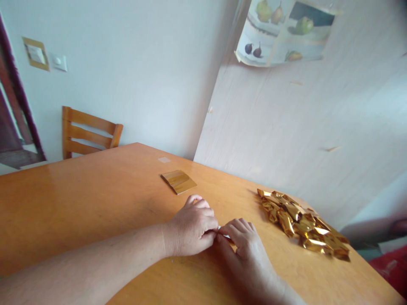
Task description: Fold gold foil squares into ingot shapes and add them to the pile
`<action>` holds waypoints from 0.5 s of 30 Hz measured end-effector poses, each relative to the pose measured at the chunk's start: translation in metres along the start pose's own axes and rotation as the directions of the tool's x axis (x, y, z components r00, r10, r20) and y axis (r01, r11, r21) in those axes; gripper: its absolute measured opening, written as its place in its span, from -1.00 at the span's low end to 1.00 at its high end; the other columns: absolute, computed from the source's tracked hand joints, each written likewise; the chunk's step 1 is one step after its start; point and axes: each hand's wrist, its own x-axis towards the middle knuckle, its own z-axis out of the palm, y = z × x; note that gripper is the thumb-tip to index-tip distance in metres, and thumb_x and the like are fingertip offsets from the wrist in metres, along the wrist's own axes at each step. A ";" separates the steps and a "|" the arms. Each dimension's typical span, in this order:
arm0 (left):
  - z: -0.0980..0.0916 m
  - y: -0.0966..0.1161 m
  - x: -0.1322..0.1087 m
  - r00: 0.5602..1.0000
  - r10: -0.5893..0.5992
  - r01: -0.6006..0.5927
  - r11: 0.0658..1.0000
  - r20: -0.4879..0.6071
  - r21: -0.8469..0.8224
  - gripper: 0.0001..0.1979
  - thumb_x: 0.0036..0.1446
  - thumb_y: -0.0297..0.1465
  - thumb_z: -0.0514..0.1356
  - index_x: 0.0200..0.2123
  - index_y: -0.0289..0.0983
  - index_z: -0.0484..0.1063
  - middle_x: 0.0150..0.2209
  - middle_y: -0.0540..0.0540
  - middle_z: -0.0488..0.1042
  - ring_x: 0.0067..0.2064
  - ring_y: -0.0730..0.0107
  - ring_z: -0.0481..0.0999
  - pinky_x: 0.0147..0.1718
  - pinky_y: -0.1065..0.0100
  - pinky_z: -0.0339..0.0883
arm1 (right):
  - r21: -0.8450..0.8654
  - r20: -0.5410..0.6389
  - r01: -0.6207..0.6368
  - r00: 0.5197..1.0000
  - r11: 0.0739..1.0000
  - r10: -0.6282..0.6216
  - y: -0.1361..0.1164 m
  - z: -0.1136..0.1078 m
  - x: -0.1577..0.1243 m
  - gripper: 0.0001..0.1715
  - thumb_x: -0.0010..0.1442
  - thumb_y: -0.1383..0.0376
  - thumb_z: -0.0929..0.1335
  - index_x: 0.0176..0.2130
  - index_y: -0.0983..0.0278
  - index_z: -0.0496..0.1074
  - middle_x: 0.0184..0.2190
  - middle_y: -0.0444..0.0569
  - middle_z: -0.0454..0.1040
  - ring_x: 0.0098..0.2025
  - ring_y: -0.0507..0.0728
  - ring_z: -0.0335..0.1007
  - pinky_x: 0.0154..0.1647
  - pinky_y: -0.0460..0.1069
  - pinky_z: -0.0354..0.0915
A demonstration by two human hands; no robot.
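My left hand [197, 224] and my right hand [246, 250] meet low over the table, fingertips nearly touching. Both are closed in a pinch on a small piece of gold foil paper [233, 245]. Most of that paper is hidden by the fingers; only a gold sliver and a pale edge show. Just beyond my left hand lies a flat stack of gold foil sheets [178, 182]. Off to the right of my right hand is a heap of folded gold foil pieces [302, 224], shiny and ingot-like.
The wooden table [95, 203] has a far corner near the wall. A small pale square [164, 160] lies near its back edge. A wooden chair [90, 131] stands beyond the table at left. Fruit pictures [282, 34] hang on the wall board.
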 end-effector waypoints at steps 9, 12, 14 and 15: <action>-0.008 -0.002 0.001 0.999 -0.025 0.026 0.999 -0.021 0.020 -0.84 0.11 -0.48 0.20 -0.52 -0.22 0.44 -0.48 0.04 0.45 -0.23 0.33 0.35 -0.02 0.13 0.01 | -0.061 -0.011 0.005 1.000 0.998 -0.006 0.004 -0.004 0.002 -0.80 0.28 0.41 0.32 -0.37 0.20 0.46 -0.41 -0.11 0.46 -0.29 0.12 0.31 -0.21 0.03 0.05; -0.011 -0.005 0.000 0.999 -0.037 0.038 0.999 -0.029 0.027 -0.82 0.12 -0.49 0.18 -0.53 -0.22 0.44 -0.48 0.04 0.45 -0.23 0.33 0.35 0.01 0.11 0.00 | -0.084 -0.033 0.005 0.999 0.996 -0.008 0.010 -0.010 0.002 -0.82 0.26 0.40 0.33 -0.35 0.19 0.48 -0.40 -0.10 0.48 -0.29 0.13 0.33 -0.22 0.03 0.06; -0.012 -0.006 0.000 0.998 -0.045 0.046 0.998 -0.035 0.030 -0.81 0.12 -0.50 0.18 -0.53 -0.23 0.43 -0.48 0.04 0.44 -0.24 0.34 0.34 0.02 0.10 -0.01 | -0.095 -0.049 -0.009 0.999 0.995 0.004 0.015 -0.015 0.001 -0.83 0.24 0.40 0.34 -0.36 0.19 0.48 -0.41 -0.11 0.49 -0.30 0.13 0.34 -0.22 0.03 0.07; -0.013 -0.007 0.000 0.998 -0.050 0.051 0.998 -0.039 0.031 -0.81 0.11 -0.50 0.18 -0.54 -0.23 0.42 -0.48 0.05 0.44 -0.24 0.34 0.34 0.03 0.10 -0.01 | -0.096 -0.059 -0.018 0.998 0.995 0.013 0.018 -0.016 0.001 -0.83 0.24 0.40 0.34 -0.37 0.19 0.47 -0.41 -0.11 0.49 -0.30 0.14 0.35 -0.22 0.03 0.08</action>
